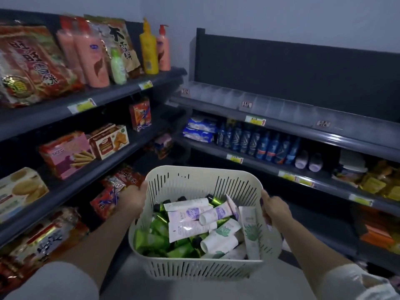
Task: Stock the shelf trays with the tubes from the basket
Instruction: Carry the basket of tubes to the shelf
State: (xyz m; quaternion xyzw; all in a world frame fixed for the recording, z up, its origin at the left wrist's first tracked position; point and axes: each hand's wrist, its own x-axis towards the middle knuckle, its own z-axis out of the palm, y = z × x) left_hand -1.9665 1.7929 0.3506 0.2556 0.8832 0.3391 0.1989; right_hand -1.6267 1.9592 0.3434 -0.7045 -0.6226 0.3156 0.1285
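Note:
A cream slotted plastic basket [194, 268] is held out in front of me, at about the height of the lower shelves. Inside lie several tubes [190, 215]: white ones with purple labels, white ones with green leaf prints, and shiny green ones with black caps. My left hand [135, 197] grips the basket's left rim. On the right rim, my right hand [273, 207] grips with the thumb over the edge. A row of clear divided shelf trays [279, 106] runs along the top shelf on the right; they look empty.
The left shelving holds snack bags, biscuit boxes and pump bottles [149, 50]. Under the trays, the right shelving carries blue bottles [259, 144], wipe packs and packets. The two units meet in a corner ahead. Yellow price tags line the shelf edges.

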